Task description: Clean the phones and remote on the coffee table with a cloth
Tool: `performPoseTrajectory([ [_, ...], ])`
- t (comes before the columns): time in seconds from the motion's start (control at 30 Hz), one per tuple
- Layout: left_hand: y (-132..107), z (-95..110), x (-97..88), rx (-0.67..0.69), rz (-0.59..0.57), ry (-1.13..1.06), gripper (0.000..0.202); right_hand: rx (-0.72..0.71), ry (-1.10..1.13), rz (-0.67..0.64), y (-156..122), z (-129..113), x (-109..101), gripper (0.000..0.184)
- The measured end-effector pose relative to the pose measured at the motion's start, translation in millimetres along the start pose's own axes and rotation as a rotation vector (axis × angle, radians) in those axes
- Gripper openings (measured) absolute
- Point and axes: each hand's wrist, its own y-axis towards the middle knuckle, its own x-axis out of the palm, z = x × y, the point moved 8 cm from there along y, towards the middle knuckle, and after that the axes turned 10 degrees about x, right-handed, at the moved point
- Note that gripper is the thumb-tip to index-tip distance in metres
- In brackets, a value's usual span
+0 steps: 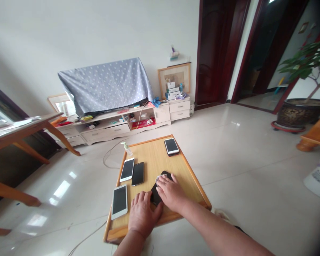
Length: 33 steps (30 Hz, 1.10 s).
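A black smartphone (156,193) lies on a light wooden board (154,156), mostly covered by my hands. My left hand (144,214) grips its lower left edge. My right hand (170,192) presses down on top of it, with a small pale cloth (158,179) showing at the fingertips. Beside them lie a white smartphone (119,202), a white-and-gold smartphone (127,169) and a second black smartphone (138,174). Farther up the board are a white smartphone on a dark phone (171,146) and a small pump bottle (127,148) at the rim.
A thin cable (112,160) curves across the glossy tile floor behind the board. A wooden table (21,129) stands at the left, a low white cabinet (106,129) at the back, and a potted plant (300,112) at the right. The board rests low, near the floor.
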Motion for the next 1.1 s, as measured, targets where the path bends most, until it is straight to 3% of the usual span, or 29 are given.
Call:
performPoseTrajectory([
  [0.13,0,1,0.4,0.003,0.010,0.004,0.041,0.104,-0.023,0.029,1,16,-8,0.051],
  [0.3,1,3,1.4,0.014,0.007,0.003,0.032,-0.062,0.027,-0.032,-26,-10,3,0.051],
  [0.37,1,4,1.2,0.015,0.007,0.006,0.032,-0.083,0.032,-0.045,-28,-10,-1,0.048],
  [0.57,1,6,-0.6,0.017,0.011,0.021,0.039,0.129,-0.022,0.023,-11,25,-24,0.051],
  [0.8,1,4,1.3,0.007,-0.002,0.013,0.036,-0.052,0.018,-0.047,-35,-10,-11,0.049],
  [1.0,1,4,0.4,0.019,0.016,0.027,0.040,0.118,-0.025,0.022,-15,23,-31,0.048],
  [1.1,1,3,1.2,0.021,0.019,0.023,0.039,0.088,-0.018,0.023,-21,15,-24,0.050],
])
